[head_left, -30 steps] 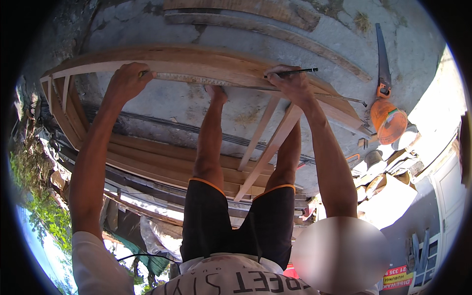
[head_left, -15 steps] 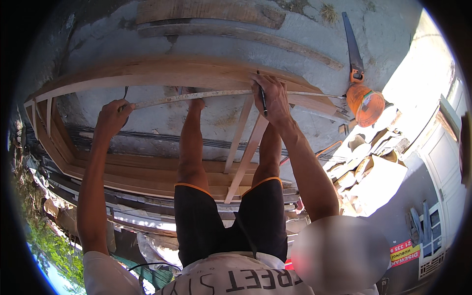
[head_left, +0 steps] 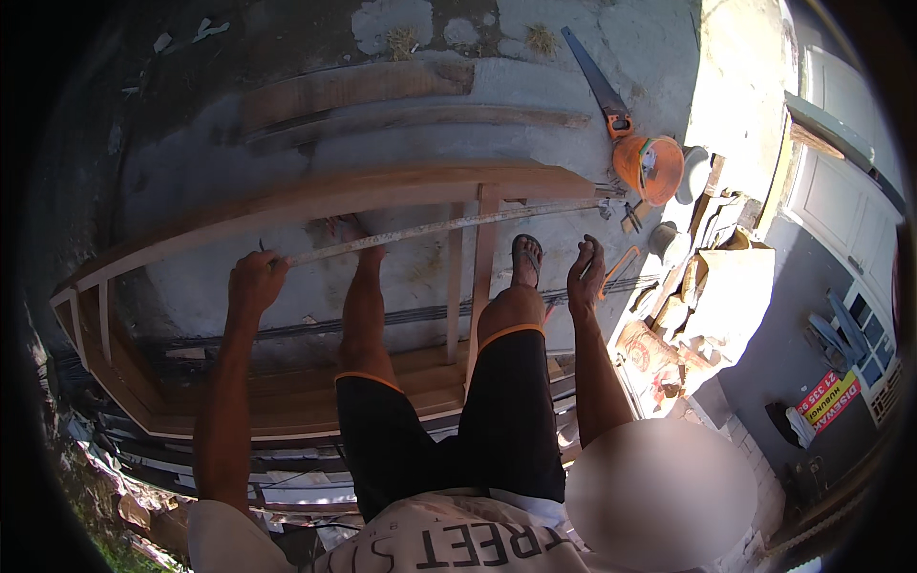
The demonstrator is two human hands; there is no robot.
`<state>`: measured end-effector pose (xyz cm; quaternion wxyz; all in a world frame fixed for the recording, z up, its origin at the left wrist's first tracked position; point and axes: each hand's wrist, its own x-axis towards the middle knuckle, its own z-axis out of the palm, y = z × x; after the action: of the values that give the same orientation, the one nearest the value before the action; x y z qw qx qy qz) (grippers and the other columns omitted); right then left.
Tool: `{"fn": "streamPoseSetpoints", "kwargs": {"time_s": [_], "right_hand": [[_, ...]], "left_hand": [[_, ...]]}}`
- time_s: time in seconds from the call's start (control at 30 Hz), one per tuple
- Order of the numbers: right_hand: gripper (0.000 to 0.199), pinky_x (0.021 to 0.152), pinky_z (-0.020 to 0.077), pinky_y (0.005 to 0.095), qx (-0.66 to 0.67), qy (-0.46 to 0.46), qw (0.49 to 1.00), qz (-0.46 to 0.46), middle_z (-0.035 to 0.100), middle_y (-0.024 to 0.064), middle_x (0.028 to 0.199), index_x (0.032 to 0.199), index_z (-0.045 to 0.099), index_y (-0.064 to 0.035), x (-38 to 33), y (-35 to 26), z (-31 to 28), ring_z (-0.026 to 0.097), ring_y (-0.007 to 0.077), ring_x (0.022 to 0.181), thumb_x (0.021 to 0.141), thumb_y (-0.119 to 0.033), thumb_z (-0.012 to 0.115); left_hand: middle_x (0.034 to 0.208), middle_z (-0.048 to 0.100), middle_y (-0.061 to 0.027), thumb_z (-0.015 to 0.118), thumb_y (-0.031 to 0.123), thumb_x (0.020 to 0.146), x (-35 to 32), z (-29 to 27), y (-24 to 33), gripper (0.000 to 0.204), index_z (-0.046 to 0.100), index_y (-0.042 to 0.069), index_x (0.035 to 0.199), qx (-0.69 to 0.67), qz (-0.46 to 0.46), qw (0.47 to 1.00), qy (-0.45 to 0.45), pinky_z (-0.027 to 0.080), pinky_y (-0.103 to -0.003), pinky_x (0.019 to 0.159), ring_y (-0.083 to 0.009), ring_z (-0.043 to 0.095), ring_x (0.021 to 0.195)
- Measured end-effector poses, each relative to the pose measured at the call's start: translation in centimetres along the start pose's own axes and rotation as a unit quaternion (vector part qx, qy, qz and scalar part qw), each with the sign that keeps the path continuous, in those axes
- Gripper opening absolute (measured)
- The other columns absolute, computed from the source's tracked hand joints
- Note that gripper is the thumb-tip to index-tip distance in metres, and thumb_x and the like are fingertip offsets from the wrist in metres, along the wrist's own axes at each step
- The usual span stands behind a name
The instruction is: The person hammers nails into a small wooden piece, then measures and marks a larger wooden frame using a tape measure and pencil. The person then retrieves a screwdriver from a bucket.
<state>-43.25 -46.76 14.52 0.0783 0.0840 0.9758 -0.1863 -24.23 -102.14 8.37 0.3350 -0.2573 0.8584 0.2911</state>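
Observation:
My left hand [head_left: 256,283] is closed round the left end of a worn, pale tape measure [head_left: 411,232], and a thin dark tip pokes up beside its fingers. Stretched out to the right, the tape crosses a long wooden frame [head_left: 325,189] close to its far board. The tape's other end lies near the orange bucket. My right hand [head_left: 586,274] is off the tape, held above the ground right of my sandalled foot. Its fingers are bent and close together; whether a pen is among them is hidden.
A handsaw [head_left: 594,84] with an orange handle lies by the orange bucket [head_left: 650,170]. Loose boards [head_left: 358,94] rest on the concrete beyond the frame. Scrap wood and a pale sheet [head_left: 731,296] are piled at the right. Crosspieces [head_left: 481,258] of the frame stand between my legs.
My right hand, which held a pen at the tape, has let go of the tape and moved right and nearer. My right leg has shifted, bringing its foot into view. The left hand still grips the tape.

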Motion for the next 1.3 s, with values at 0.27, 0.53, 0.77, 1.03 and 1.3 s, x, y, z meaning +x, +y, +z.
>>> {"fn": "streamPoseSetpoints", "kwargs": {"time_s": [0.27, 0.53, 0.77, 1.03, 1.3], "right_hand": [[0.039, 0.09, 0.0526, 0.0508, -0.042, -0.059, 0.995, 0.063, 0.072, 0.0277, 0.11, 0.127, 0.062, 0.0005, -8.1, 1.2, 0.5, 0.069, 0.0454, 0.104, 0.112, -0.032, 0.047], [0.037, 0.085, 0.0542, 0.0479, 0.004, -0.082, 0.993, 0.085, 0.072, 0.0276, 0.104, 0.126, 0.062, 0.0034, -14.0, 1.8, 2.8, 0.071, 0.0426, 0.095, 0.112, -0.028, 0.049], [0.033, 0.077, 0.0538, 0.0454, 0.078, -0.171, 0.977, 0.097, 0.07, 0.025, 0.092, 0.126, 0.061, 0.0019, -12.8, -1.1, 3.3, 0.071, 0.0365, 0.085, 0.112, -0.025, 0.049], [0.025, 0.078, 0.0562, 0.0454, 0.127, -0.23, 0.965, -0.002, 0.073, 0.0245, 0.098, 0.128, 0.06, -0.0028, -11.6, -3.1, 4.6, 0.073, 0.0424, 0.092, 0.109, -0.018, 0.052], [0.026, 0.082, 0.0576, 0.0456, 0.168, -0.239, 0.952, -0.089, 0.073, 0.0254, 0.109, 0.131, 0.058, -0.0007, -10.9, -2.1, 5.4, 0.074, 0.0405, 0.1, 0.106, -0.01, 0.054]], "left_hand": [[0.094, 0.074, -0.021, 0.068, 0.043, 0.095, 1.5, -1.2, 1.7, 0.04, 0.077, 0.004, 0.1, 0.027, -0.032, 0.999, -0.023, 0.055, -0.051, 0.084, -0.0435, 0.071, 0.091], [0.095, 0.074, -0.0217, 0.067, 0.043, 0.095, 1.8, -1.0, 0.3, 0.04, 0.077, 0.005, 0.101, 0.056, -0.036, 0.998, -0.013, 0.055, -0.052, 0.086, -0.0436, 0.071, 0.094], [0.113, 0.072, -0.0237, 0.071, 0.047, 0.092, 4.9, -0.5, 0.8, 0.046, 0.078, 0.002, 0.102, 0.071, -0.064, 0.995, -0.022, 0.053, -0.05, 0.087, -0.0429, 0.07, 0.101], [0.118, 0.071, -0.0239, 0.074, 0.048, 0.089, 6.7, 0.2, -0.8, 0.05, 0.078, 0.003, 0.112, 0.043, -0.058, 0.997, 0.003, 0.053, -0.05, 0.097, -0.0418, 0.068, 0.111], [0.114, 0.074, -0.0228, 0.075, 0.047, 0.087, 7.8, 0.0, -0.6, 0.049, 0.079, 0.005, 0.112, 0.096, -0.087, 0.991, -0.022, 0.054, -0.049, 0.096, -0.0408, 0.07, 0.112]]}}
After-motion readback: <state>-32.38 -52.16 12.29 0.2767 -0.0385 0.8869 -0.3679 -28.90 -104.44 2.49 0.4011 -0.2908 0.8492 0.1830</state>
